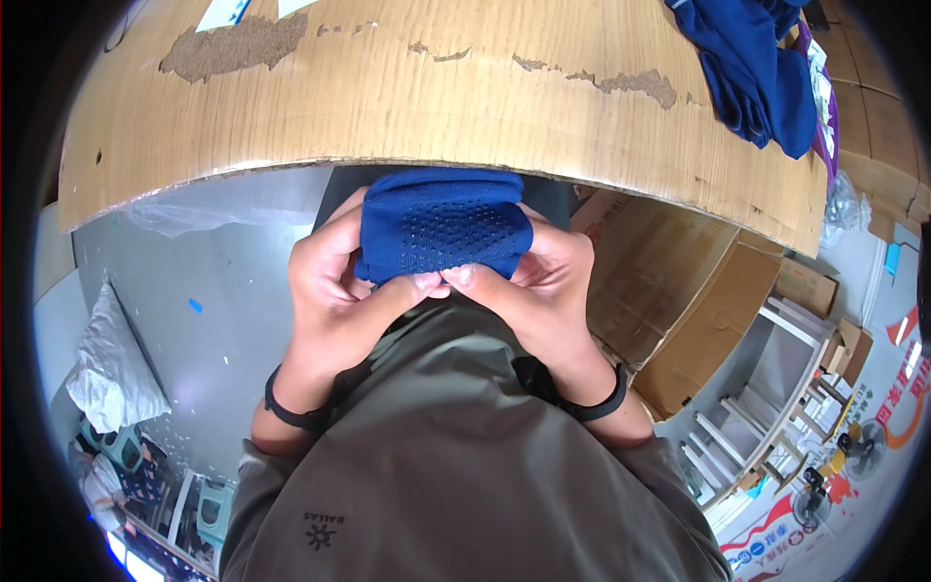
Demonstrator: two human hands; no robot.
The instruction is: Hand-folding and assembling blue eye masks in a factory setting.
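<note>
In front of my lap, just below the table's near edge, I hold a folded blue knit piece [446, 228] with a patch of small dots on its face. It looks like a sock or a sleeve, but its exact kind does not show. My left hand [335, 281] grips its left side, the thumb pressed on the lower edge. On the other side, my right hand [548, 276] closes around it, and the two thumb tips nearly meet at the middle. The other fingers are mostly hidden behind the fabric.
The wooden table [388, 107] has chipped patches along its top. More blue fabric [752, 78] lies at its right end. Under the right side stands an open cardboard box [693, 330]. A white sack [116, 364] rests on the floor at left, with a white rack [752, 417] at right.
</note>
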